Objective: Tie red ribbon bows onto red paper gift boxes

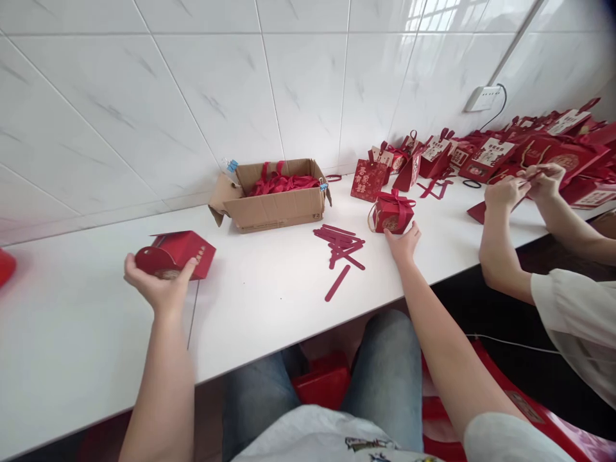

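At the left, my left hand (161, 282) grips a red cardboard gift box (199, 250), thumb on its near side and fingers round its left end. Its top flaps look unfastened. Further right, my right hand (404, 244) has thumb and fingers on the lower near side of a smaller red gift box (387, 215). That one stands on the table, tied with a red ribbon bow (397, 200) and with a twine handle at its left. Flat dark-red strips (337, 240) lie in a loose pile between my hands, with a single strip (337, 283) nearer to me.
An open cardboard carton (279, 215) of red ribbons stands by the tiled wall. Many red gift boxes (486, 157) crowd the right side of the white table (260, 308). A co-worker's hands (524, 183) are busy at the right. A wall socket (482, 99) sits above.
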`<action>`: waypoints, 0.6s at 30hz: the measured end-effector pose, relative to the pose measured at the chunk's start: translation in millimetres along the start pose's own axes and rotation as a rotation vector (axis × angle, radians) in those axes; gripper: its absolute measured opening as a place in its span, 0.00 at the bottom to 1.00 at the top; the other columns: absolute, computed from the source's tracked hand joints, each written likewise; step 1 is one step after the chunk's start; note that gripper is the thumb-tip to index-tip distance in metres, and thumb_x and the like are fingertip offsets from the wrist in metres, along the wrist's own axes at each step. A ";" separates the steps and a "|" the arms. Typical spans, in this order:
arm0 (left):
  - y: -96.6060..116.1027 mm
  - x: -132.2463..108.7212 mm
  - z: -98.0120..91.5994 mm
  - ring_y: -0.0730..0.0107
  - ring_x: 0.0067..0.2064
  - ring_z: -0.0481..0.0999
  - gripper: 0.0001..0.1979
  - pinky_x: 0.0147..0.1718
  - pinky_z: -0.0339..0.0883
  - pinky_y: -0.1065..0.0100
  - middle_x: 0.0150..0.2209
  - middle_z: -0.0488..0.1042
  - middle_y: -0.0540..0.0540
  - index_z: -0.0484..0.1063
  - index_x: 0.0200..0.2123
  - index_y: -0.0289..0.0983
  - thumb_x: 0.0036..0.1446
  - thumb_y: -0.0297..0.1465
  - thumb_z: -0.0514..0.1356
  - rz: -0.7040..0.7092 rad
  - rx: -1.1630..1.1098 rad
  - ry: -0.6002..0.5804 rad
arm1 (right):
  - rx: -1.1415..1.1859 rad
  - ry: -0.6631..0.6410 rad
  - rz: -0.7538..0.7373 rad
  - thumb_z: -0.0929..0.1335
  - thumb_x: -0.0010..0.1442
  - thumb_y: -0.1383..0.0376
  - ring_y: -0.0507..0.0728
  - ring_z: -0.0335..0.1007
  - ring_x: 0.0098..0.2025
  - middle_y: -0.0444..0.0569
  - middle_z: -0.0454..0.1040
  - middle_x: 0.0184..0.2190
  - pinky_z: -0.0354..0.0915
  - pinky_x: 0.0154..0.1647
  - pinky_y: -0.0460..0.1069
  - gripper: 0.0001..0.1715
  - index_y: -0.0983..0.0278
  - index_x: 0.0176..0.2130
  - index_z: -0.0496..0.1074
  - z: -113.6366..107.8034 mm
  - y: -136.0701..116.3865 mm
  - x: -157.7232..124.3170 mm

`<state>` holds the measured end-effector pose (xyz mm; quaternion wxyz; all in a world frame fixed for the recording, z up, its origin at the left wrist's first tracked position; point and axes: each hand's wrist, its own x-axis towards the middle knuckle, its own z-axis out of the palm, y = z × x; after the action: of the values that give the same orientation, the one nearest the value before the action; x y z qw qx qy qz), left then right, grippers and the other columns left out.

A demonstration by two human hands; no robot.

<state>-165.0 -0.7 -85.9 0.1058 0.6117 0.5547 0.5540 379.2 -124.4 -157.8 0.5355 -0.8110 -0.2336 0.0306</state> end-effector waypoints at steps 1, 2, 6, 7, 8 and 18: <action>9.2 -1.0 8.1 0.48 0.62 0.55 0.57 0.58 0.60 0.48 0.63 0.42 0.31 0.39 0.63 0.36 0.36 0.37 0.72 0.007 -0.043 -0.029 | 0.013 0.012 0.003 0.72 0.45 0.57 0.68 0.44 0.66 0.67 0.49 0.63 0.47 0.66 0.60 0.55 0.73 0.63 0.48 0.8 0.8 0.5; 19.7 -3.3 17.8 0.50 0.59 0.61 0.58 0.53 0.66 0.50 0.63 0.46 0.32 0.41 0.62 0.38 0.33 0.37 0.73 0.030 -0.118 -0.092 | 0.026 0.016 0.006 0.72 0.46 0.56 0.68 0.44 0.66 0.68 0.49 0.63 0.48 0.66 0.60 0.55 0.73 0.63 0.48 1.4 1.5 0.8; 56.1 -23.8 64.1 0.54 0.53 0.69 0.58 0.45 0.72 0.56 0.60 0.55 0.35 0.44 0.63 0.43 0.32 0.40 0.74 0.090 -0.290 -0.438 | 0.045 0.012 0.000 0.73 0.44 0.58 0.68 0.46 0.66 0.68 0.48 0.62 0.49 0.66 0.60 0.54 0.72 0.62 0.49 2.3 4.2 1.9; 61.3 -30.3 75.7 0.53 0.54 0.68 0.58 0.46 0.72 0.55 0.60 0.54 0.35 0.43 0.63 0.44 0.33 0.39 0.73 0.120 -0.282 -0.519 | 0.040 0.007 -0.010 0.73 0.43 0.59 0.68 0.46 0.65 0.67 0.48 0.62 0.49 0.66 0.60 0.55 0.71 0.62 0.49 2.3 4.9 2.1; 64.8 -36.5 86.6 0.52 0.56 0.67 0.58 0.49 0.70 0.54 0.61 0.52 0.34 0.42 0.64 0.45 0.35 0.40 0.73 0.141 -0.261 -0.577 | 0.034 0.000 -0.023 0.73 0.42 0.59 0.68 0.46 0.65 0.67 0.48 0.62 0.49 0.66 0.61 0.55 0.71 0.62 0.49 2.5 5.7 2.3; 99.6 6.4 151.3 0.53 0.65 0.54 0.23 0.63 0.47 0.53 0.59 0.60 0.37 0.61 0.51 0.40 0.58 0.46 0.53 0.158 -0.304 -0.355 | 0.126 0.001 -0.068 0.74 0.41 0.58 0.66 0.47 0.64 0.63 0.46 0.63 0.50 0.65 0.60 0.58 0.68 0.63 0.47 3.9 8.6 1.3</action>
<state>9.7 41.7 -63.3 0.2488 0.7182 0.3881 0.5213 382.1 -123.2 -166.7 0.5861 -0.7674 -0.2587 0.0266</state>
